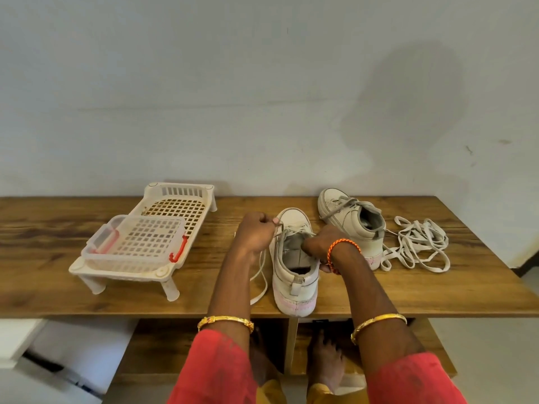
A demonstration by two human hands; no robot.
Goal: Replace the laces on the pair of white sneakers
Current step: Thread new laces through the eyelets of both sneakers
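The near sneaker (294,258) stood on the wooden table (437,290), heel toward the table's front edge and toe pointing at the wall. The left hand (256,233) was curled and pinched the lace (264,266) up by the top eyelets on the shoe's left side; from that pinch the lace hung down beside the shoe and trailed in a loop on the table toward the front edge. The right hand (323,246) was curled round the shoe's right collar, fingers reaching into the opening, thumb side hidden (how firmly it gripped could not be told). The two hands sat apart, one on each side of the shoe's throat.

The far sneaker (351,221) stood behind and to the right, near the wall, its toe angled to the left and its grey lace partly threaded and loose. Just beside its heel, to the right, a heap of loose laces (417,243) lay tangled on the table, one strand touching the heel.

At the left of the table stood a white plastic rack (175,205) on short legs, with a clear basket (137,243) with red handles resting on its near end.

Each forearm wore a gold bangle (224,320), and the right wrist had an orange thread band (339,247). Red sleeves (215,371) showed at the bottom, with bare feet on a lower shelf under the table.
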